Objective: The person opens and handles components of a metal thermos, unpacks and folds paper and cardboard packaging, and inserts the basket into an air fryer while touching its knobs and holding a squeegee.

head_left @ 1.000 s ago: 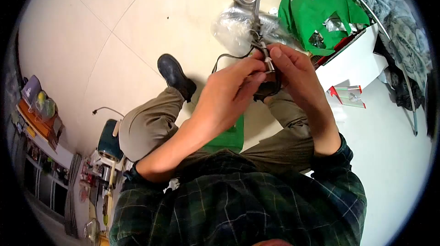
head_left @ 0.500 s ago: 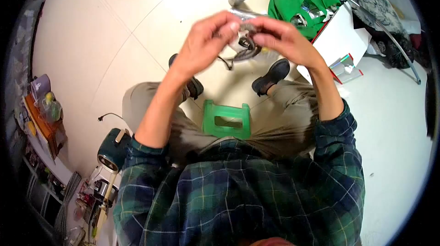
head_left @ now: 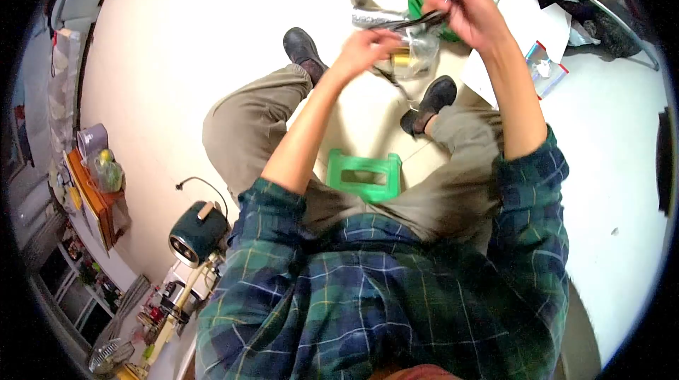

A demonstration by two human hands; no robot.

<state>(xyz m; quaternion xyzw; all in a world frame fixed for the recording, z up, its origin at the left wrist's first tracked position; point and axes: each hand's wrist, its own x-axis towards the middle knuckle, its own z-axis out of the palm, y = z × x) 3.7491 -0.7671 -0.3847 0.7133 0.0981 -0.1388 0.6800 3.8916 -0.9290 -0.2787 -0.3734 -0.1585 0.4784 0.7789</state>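
Pale floor (head_left: 170, 90) spreads in front of me, washed nearly white by the light from 10 to 12 o'clock. Close below me, just right of my view's centre, sits a green stool (head_left: 364, 164). At 8 o'clock I see a window (head_left: 81, 301) with dark panes in a light frame, and nearer to me a dark green appliance (head_left: 198, 231). An orange board (head_left: 92, 185) leans at 9 o'clock. A broad, smooth white surface (head_left: 608, 168) fills 3 o'clock, too plain for me to identify.
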